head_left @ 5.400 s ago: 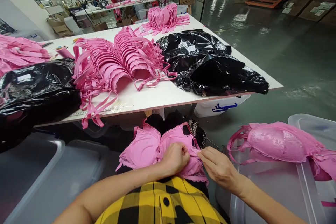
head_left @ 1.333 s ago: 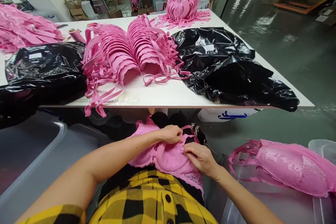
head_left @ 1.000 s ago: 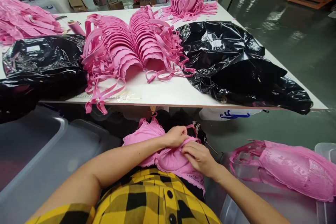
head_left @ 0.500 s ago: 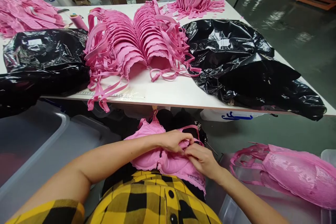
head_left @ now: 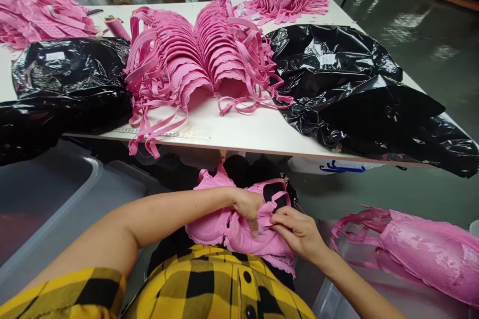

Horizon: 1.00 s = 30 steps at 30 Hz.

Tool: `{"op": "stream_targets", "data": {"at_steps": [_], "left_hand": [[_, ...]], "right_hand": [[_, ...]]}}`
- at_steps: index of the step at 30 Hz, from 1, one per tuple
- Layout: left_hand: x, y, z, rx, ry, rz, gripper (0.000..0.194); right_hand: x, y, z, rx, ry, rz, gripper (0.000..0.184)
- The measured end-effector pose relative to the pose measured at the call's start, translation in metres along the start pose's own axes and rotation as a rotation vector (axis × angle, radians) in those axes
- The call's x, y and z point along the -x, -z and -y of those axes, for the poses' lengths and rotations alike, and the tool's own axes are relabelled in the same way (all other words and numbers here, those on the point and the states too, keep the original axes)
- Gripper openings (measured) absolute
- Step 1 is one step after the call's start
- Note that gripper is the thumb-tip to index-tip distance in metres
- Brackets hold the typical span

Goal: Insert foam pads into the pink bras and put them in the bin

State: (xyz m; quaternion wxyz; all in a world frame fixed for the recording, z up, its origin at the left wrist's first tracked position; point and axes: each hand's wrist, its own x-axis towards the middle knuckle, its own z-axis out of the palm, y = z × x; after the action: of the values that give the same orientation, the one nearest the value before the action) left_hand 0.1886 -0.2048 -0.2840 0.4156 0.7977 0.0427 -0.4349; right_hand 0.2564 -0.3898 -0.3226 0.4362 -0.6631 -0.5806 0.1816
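A pink bra with lace edging lies across my lap below the table edge. My left hand reaches over it with the fingers bent down at one cup; the fingertips are partly hidden, and the hand looks closed on the fabric. Just to the right, my right hand pinches the cup's upper edge near the strap between thumb and fingers.
On the white table stand rows of nested pink bras, between a black plastic bag and a larger black bag. A thread cone lies behind. More pink bras rest at lower right; a plastic bin is at left.
My hands, touching before, have moved apart. The left has shifted slightly left and down against the cup, while the right has moved a little right, still pinching the bra's edge.
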Motion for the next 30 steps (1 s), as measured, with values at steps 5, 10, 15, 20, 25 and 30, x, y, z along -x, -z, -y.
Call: {"op": "stream_targets", "data": {"at_steps": [5,10,15,20,25,30], "left_hand": [[0.007,-0.014,-0.003,0.514,-0.112,0.094,0.036],[0.013,-0.014,-0.006,0.574,-0.12,0.006,0.037],[0.009,-0.016,-0.005,0.61,-0.149,0.009,0.03],[0.002,-0.028,-0.002,0.524,-0.05,-0.183,0.034],[-0.005,-0.035,-0.003,0.393,0.048,-0.345,0.036],[-0.009,-0.04,-0.007,0.352,0.069,-0.41,0.03]], "right_hand": [[-0.001,0.011,0.019,-0.08,-0.114,0.114,0.014],[0.015,0.021,0.012,-0.048,0.096,0.153,0.028],[0.016,0.025,0.009,0.017,0.265,0.154,0.037],[0.004,0.01,0.014,-0.065,0.142,0.067,0.021],[-0.003,0.008,0.016,-0.087,-0.087,0.116,0.016],[-0.004,-0.001,0.018,-0.185,-0.122,0.099,0.019]]}}
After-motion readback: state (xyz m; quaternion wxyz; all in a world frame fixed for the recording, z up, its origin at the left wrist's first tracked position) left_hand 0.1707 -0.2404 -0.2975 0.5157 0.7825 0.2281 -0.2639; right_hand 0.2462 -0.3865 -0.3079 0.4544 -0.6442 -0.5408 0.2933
